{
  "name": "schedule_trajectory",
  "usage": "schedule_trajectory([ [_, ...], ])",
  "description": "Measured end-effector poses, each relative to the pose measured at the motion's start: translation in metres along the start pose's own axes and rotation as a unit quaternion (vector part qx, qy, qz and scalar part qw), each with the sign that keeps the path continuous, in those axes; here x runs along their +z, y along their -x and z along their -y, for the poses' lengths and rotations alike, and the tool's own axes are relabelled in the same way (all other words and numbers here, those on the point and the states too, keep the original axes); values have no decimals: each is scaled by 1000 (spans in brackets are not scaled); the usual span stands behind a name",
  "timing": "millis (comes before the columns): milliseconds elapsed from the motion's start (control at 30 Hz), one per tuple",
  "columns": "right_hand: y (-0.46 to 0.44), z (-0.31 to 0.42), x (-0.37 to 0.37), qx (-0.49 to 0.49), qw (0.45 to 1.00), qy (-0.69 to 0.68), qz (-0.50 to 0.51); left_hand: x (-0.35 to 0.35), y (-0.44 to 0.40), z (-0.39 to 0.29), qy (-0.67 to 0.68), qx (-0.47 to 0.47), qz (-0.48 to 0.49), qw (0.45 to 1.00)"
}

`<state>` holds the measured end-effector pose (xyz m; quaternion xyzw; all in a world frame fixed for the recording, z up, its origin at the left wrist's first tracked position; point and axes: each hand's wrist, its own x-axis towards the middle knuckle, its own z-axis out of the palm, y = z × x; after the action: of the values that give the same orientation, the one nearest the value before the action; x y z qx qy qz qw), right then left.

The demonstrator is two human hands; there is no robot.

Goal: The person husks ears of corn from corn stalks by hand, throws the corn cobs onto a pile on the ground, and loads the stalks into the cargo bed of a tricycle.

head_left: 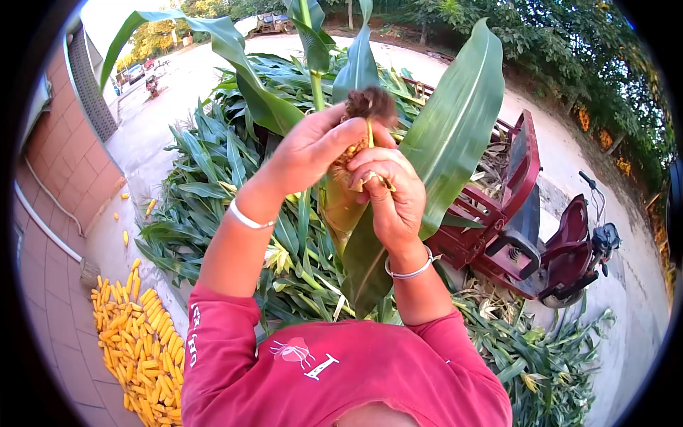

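A corn ear (348, 153) with a dark brown silk tuft (371, 104) at its top is held up in front of my chest, still on a tall green stalk (316, 89) with broad leaves (455, 128). My left hand (313, 146) is closed round the upper part of the ear, thumb near the silk. Just right of it, my right hand (390, 186) is closed with pale husk pinched between thumb and fingers. Some yellowish kernels show between the two hands. Lower down, green husk still wraps the ear's base.
A large heap of cut corn stalks (206, 185) lies in front and to the right. Husked yellow cobs (142, 349) are piled at the left beside a tiled wall (71, 142). A red three-wheeled cart (498, 235) stands at the right. Trees line the back.
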<state>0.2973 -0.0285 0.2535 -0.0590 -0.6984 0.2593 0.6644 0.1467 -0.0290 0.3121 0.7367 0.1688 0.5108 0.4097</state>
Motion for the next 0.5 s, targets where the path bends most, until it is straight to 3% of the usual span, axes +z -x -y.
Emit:
schedule_trajectory([
  [33,-1,-3,-1,-31,999,13,6,7,-3,1,-1,1,1,1000],
  [100,-2,8,-4,-15,999,28,16,20,-6,3,-104,23,-93,990],
  [233,-3,5,-10,-76,988,128,34,23,-17,14,-47,31,-96,994],
  [400,32,4,-11,-71,975,209,25,27,-26,19,-14,21,-106,994],
  [467,67,7,-22,14,953,284,101,20,-30,18,-179,34,-78,980],
  [500,108,2,-25,71,965,198,157,-1,-33,28,-205,49,-214,954],
])
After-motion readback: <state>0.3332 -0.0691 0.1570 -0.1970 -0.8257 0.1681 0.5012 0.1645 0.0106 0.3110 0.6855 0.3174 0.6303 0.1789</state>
